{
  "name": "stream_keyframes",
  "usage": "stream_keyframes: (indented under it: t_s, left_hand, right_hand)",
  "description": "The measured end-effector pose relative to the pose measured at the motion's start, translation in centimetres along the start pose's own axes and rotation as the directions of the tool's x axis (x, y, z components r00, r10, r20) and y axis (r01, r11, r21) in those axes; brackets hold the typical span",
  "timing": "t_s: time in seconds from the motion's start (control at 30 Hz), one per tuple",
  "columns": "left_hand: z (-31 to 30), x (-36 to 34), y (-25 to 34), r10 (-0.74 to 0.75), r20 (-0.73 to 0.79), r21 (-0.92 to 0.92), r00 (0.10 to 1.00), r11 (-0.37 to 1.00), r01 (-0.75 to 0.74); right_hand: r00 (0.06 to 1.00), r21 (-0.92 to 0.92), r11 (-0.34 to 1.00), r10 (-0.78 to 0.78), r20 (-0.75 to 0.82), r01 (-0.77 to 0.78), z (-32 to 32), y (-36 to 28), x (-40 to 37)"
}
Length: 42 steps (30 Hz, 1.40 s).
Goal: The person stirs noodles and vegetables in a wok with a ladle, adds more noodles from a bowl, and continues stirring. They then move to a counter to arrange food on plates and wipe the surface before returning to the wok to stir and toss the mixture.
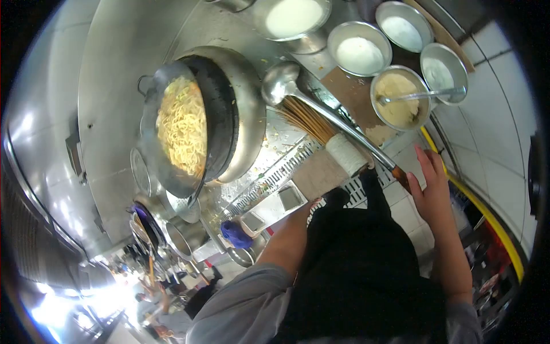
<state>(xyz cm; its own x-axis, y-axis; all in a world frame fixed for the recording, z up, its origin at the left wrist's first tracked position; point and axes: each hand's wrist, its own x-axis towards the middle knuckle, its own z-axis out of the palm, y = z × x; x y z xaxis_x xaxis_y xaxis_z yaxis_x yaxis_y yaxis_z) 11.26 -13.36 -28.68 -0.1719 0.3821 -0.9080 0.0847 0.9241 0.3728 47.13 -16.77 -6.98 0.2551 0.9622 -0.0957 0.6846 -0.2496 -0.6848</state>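
Cooked noodles (182, 126) are contained in a dark wok (172, 180), and a purple cloth (236, 234) is seen below it. By the black apron (364, 269), the left forearm (289, 238) is shown; its hand's grip cannot be told. A ladle (338, 123) is aligned with a bamboo wok brush (315, 129). The right hand (431, 182) is held with fingers spread just beside the ladle's wooden tip; whether the thumb touches cannot be told.
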Motion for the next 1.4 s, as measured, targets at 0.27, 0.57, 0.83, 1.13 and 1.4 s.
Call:
stream_keyframes:
  t_s: [0.27,0.57,0.83,1.13,1.4]
  left_hand:
    - [-3.1,-11.1,3.5,0.284,0.501,0.828,0.817,0.116,-0.548]
    - [-16.4,-28.4,20.7,0.974,0.225,0.961,0.013,-0.220,-0.167]
    - [-19.5,-25.2,22.5,0.879,0.452,0.890,0.152,-0.434,-0.137]
    - [-21.2,-23.9,23.4,0.832,0.554,0.833,-0.026,-0.553,0.020]
    - [-21.2,-24.5,23.8,0.800,0.600,0.800,-0.015,-0.600,0.026]
  right_hand:
    - [0.962,-0.008,0.966,-0.258,-0.089,0.258,-1.5,-5.4,0.1]
    - [0.877,0.299,0.891,-0.417,0.239,0.342,6.3,-10.7,-3.1]
    - [0.809,0.248,0.845,-0.529,0.257,0.474,10.6,-13.8,-5.9]
    - [0.938,0.220,0.947,-0.281,0.203,0.236,15.2,-8.1,-12.4]
    - [0.944,0.165,0.974,-0.195,0.266,0.155,17.2,-7.3,-15.0]
